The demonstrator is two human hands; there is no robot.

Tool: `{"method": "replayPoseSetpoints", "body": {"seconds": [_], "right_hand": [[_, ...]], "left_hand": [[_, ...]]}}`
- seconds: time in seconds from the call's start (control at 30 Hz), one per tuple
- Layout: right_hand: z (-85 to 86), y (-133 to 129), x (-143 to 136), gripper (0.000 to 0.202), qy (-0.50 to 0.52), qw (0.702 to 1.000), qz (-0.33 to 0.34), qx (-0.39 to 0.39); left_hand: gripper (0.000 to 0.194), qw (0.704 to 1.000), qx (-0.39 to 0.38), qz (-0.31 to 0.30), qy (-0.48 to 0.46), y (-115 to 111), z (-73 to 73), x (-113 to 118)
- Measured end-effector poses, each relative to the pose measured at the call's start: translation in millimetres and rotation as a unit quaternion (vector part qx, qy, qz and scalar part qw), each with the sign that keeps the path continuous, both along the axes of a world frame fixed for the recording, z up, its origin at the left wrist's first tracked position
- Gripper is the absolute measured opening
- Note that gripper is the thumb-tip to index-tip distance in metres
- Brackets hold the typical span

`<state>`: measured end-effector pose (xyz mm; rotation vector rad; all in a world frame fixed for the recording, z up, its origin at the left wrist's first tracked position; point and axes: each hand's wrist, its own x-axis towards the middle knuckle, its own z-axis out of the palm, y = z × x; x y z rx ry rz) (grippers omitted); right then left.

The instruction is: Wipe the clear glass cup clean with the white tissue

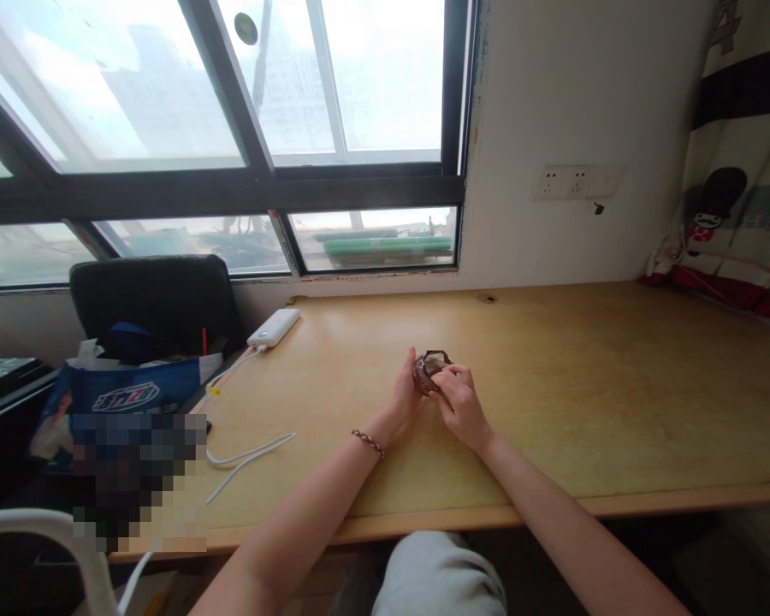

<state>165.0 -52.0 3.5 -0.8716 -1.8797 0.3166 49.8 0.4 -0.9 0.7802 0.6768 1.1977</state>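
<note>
A small, dark brown, crinkled object with a paler inside (431,366) is held up between my hands above the wooden table (583,385). My left hand (406,385) wraps round its left side, thumb pointing up, with a braided bracelet on the wrist. My right hand (460,399) has its fingers closed at the object's right edge, the fingertips at its opening. What exactly the object is cannot be made out.
A white power bank (275,328) with a white cable (250,458) lies at the table's left side. Left of the table, a blue bag (128,389) rests on a black chair (154,295). Behind are a window, wall sockets (565,181) and a curtain (737,171).
</note>
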Motion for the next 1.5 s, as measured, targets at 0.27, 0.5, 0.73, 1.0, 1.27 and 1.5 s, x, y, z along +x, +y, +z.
{"method": "replayPoseSetpoints", "body": {"seconds": [0.27,0.5,0.73,1.0,1.27,1.5], "right_hand": [[-10.4,10,-2,0.037,0.12,0.985,-0.115,-0.049],[-6.2,21,-1,0.045,0.467,0.816,0.19,-0.282],[-2.4,21,10,0.039,0.606,0.644,0.274,-0.378],[-11.2,26,18,0.043,0.641,0.612,0.212,-0.412],[-9.4,28,23,0.046,0.671,0.598,0.159,-0.408],[-8.4,27,25,0.041,0.66,0.603,0.138,-0.426]], "left_hand": [[0.045,0.997,0.035,0.029,-0.061,-2,-0.1,0],[0.046,0.982,0.175,0.044,0.054,-9,3.7,6],[0.051,0.859,0.308,0.176,0.369,-29,1.2,10],[0.061,0.684,0.44,0.195,0.548,-34,-6.7,14],[0.046,0.508,0.571,0.15,0.627,-37,4.4,10],[0.053,0.513,0.572,0.123,0.628,-38,6.9,11]]}}
